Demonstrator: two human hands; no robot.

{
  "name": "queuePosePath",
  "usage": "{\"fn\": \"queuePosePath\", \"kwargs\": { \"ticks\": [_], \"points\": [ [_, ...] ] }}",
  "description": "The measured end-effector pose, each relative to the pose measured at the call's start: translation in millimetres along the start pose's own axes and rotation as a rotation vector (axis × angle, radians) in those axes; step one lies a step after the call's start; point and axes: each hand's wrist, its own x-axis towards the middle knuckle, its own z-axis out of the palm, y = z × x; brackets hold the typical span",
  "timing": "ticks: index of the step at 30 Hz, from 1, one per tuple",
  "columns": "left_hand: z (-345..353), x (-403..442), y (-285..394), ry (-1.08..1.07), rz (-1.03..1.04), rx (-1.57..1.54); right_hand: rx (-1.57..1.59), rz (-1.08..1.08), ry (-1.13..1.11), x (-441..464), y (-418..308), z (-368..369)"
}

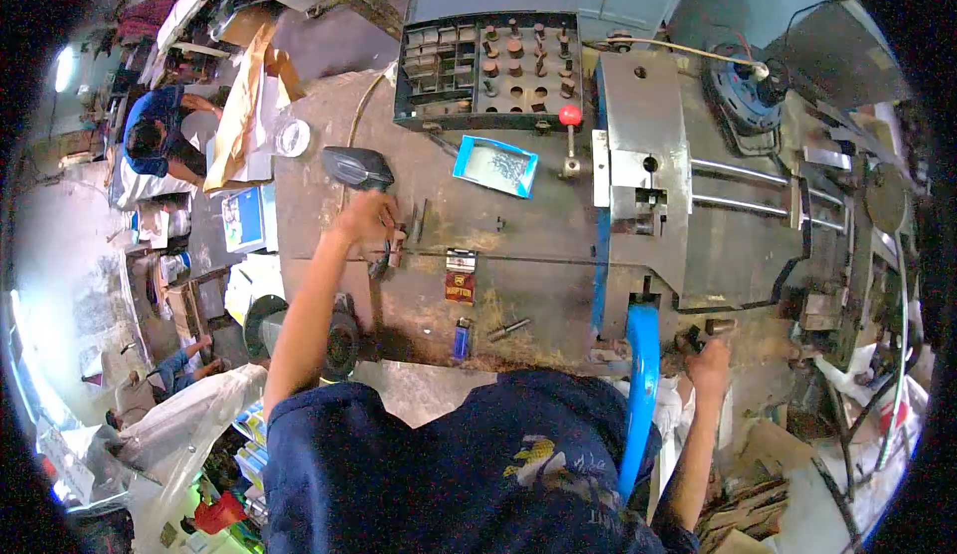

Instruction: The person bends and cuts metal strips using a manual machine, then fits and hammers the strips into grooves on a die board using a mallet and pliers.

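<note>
My left hand [369, 217] is over the left part of the metal bench, its fingers curled down beside small metal pieces [398, 247]. What lies between those fingers is too blurred to make out. A slim dark rod [418, 221] rests just right of it, and a black rounded object [359, 167] sits above it. Low on the right, my right hand [708, 367] is closed beside a blue curved handle [640, 385]. Something small and dark [693, 339] shows at its fingertips, and a short metal cylinder [720, 326] is just beyond.
A clamp-like machine [643, 126] with a red-knobbed lever [570, 116] stands on the right. Behind are a tool case [439, 116] and a blue open box [495, 166]. A cigarette pack [460, 285], lighter [462, 339] and metal pin [509, 330] lie mid-bench. Another person [155, 136] sits at left.
</note>
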Motion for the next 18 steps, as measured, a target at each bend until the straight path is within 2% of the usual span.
{"fn": "queuePosePath", "kwargs": {
  "ticks": [1,3,4,5,7,8,10,11,12,13,14,15,17,18],
  "points": [
    [6.3,-7.1,0.1,-0.001,0.002,-0.001,-0.001,0.002,0.001,-1.1,-3.9,-8.6],
    [27.6,-15.6,1.8,0.129,-0.043,-0.299,-0.014,-0.05,-0.087,-11.1,-13.7,-38.0],
    [33.5,-20.4,0.7,0.185,-0.038,-0.202,0.032,0.163,-0.32,-17.6,-51.2,-82.1],
    [39.1,-22.7,-0.2,0.165,-0.036,-0.211,0.024,0.182,-0.33,-24.4,-58.0,-109.2],
    [43.4,-22.8,-4.8,0.26,-0.055,-0.417,0.484,0.098,-0.487,-32.5,-64.6,-140.8],
    [45.0,-24.4,-7.5,0.251,-0.05,-0.419,0.484,0.108,-0.484,-33.2,-65.3,-146.8],
    [50.2,-36.3,-9.7,0.212,-0.115,-0.573,0.764,-0.042,-0.346,-32.5,-67.3,-158.0],
    [53.0,-40.0,-7.8,0.195,-0.143,-0.651,0.762,-0.036,-0.335,-26.7,-80.0,-167.5],
    [52.4,-45.2,0.1,0.139,-0.118,-0.514,0.847,-0.022,-0.417,-17.3,-103.6,-177.2],
    [51.8,-51.9,6.3,0.091,-0.099,-0.518,0.93,-0.01,-0.492,-6.5,-125.2,-182.9],
    [53.4,-57.7,8.4,0.044,-0.07,-0.524,0.879,-0.093,-0.409,4.1,-139.9,-181.3],
    [74.9,-60.5,-11.1,0.138,0.057,-0.441,0.82,-0.179,-0.321,18.8,-152.3,-176.7],
    [88.6,-70.2,18.5,0.283,-0.035,-0.393,0.806,-0.205,-0.27,55.9,-174.0,-162.8],
    [74.4,-84.1,62.9,0.328,-0.258,-0.423,0.829,-0.206,-0.224,78.5,-177.0,-144.9]
  ]
}}
